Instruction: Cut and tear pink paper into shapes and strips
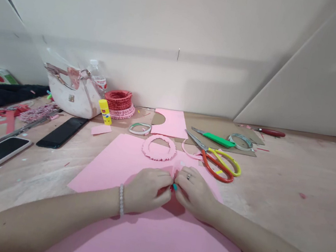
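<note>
Over a large pink paper sheet [105,167], my left hand [149,188] and my right hand [196,193] meet fingertip to fingertip. Both are closed in a pinch. A small piece of pink paper [173,172] shows just above the fingertips, between the two hands; the rest of it is hidden by my fingers. Right beyond my hands lies a pink paper ring [157,156] with a ruffled edge. Scissors [205,152] with one red and one yellow handle lie partly spread to its right, close to my right hand.
A green utility knife [219,140] and tape rolls [241,147] lie on cardboard behind. A yellow glue stick [104,112] stands by stacked red and pink rings [118,101]. At left are phones [62,132], a white handbag [77,97] and a bottle [100,78]. A red-handled tool [271,132] lies back right.
</note>
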The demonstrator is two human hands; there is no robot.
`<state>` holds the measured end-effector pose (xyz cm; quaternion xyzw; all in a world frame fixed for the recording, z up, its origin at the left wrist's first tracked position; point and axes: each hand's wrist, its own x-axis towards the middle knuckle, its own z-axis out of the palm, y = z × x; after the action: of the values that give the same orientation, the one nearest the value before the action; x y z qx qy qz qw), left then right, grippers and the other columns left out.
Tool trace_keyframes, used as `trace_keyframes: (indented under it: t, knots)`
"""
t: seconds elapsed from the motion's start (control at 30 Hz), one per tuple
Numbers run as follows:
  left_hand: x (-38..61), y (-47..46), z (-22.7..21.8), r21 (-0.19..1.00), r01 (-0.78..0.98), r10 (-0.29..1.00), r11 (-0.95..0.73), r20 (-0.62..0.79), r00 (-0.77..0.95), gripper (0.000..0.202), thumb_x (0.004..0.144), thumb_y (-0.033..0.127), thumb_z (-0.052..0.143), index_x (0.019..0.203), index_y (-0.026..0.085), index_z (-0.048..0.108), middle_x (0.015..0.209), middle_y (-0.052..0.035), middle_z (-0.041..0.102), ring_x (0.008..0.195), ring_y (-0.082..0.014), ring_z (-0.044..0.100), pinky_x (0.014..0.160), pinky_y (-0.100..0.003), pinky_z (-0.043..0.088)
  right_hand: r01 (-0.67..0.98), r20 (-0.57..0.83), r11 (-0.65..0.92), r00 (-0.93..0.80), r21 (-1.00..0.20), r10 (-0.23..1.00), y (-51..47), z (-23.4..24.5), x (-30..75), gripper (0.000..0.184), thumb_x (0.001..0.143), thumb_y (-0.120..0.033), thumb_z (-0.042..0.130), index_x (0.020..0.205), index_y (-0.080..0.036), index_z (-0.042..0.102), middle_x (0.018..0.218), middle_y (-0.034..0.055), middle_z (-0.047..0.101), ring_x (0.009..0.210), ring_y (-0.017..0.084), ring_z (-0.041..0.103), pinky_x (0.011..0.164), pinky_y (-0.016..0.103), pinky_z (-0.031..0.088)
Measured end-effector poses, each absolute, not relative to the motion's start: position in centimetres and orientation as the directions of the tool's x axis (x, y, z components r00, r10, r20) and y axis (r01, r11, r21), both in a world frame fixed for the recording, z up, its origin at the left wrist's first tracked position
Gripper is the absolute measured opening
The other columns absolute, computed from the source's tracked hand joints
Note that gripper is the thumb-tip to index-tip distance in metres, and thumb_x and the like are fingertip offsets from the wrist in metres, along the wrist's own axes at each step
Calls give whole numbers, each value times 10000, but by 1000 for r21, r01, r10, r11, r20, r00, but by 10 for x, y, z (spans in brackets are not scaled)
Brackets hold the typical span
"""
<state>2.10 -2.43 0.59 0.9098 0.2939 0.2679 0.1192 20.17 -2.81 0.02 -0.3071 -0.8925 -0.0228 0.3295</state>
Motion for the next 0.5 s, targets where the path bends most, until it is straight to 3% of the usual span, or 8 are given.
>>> trace_keyframes:
  t: [0.2,0.4,0.5]
  knots:
    - [20,-21,10,501,450,649,-739,352,674,134,748,133,395,623,178,377,614,18,436,579,-115,390,570,-217,299,590,674,801,-550,-107,494,-28,-1,200,183,745,-48,427,649,-203,413,599,-2,496,618,149,401,578,283,275]
    - [22,-20,11,565,506,730,-652,288,619,226,815,172,369,591,175,340,580,33,392,555,-103,374,549,-217,284,665,726,717,-385,-210,570,-28,-3,199,153,710,-114,548,689,-209,429,698,-3,564,687,161,445,690,318,304]
    - [23,-18,10,617,503,762,-605,266,591,253,818,185,380,570,171,329,556,38,382,530,-92,363,524,-213,264,664,741,726,-394,-180,544,-28,-4,199,149,729,-119,569,697,-207,453,722,-3,581,709,163,456,696,323,298]
